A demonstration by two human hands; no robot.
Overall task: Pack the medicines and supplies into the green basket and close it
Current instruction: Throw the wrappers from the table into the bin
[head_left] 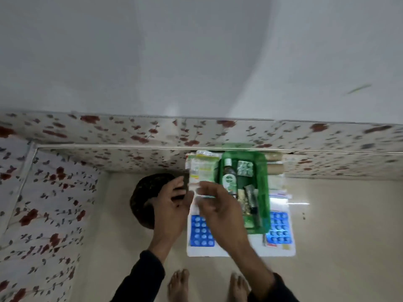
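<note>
The green basket [265, 192] stands open on a white sheet [239, 250] on the floor. Its green lid [237, 146] is tipped back against the wall. Inside lie a dark bottle with a green label [229, 178], a silver blister pack [245, 168] and some tubes [250, 199]. Left of the basket are white and green packets [202, 166]. My left hand [172, 210] grips a small dark flat object [186, 182]. My right hand [220, 208] is blurred, just left of the basket; its fingertips pinch a pale packet [199, 192].
A dark round woven bowl [144, 192] sits on the floor behind my left hand. Two brown rolls [275, 163] lie between the basket and the flowered wall. Blue tablet-grid prints [279, 227] mark the sheet. My bare feet [178, 284] are near the bottom edge.
</note>
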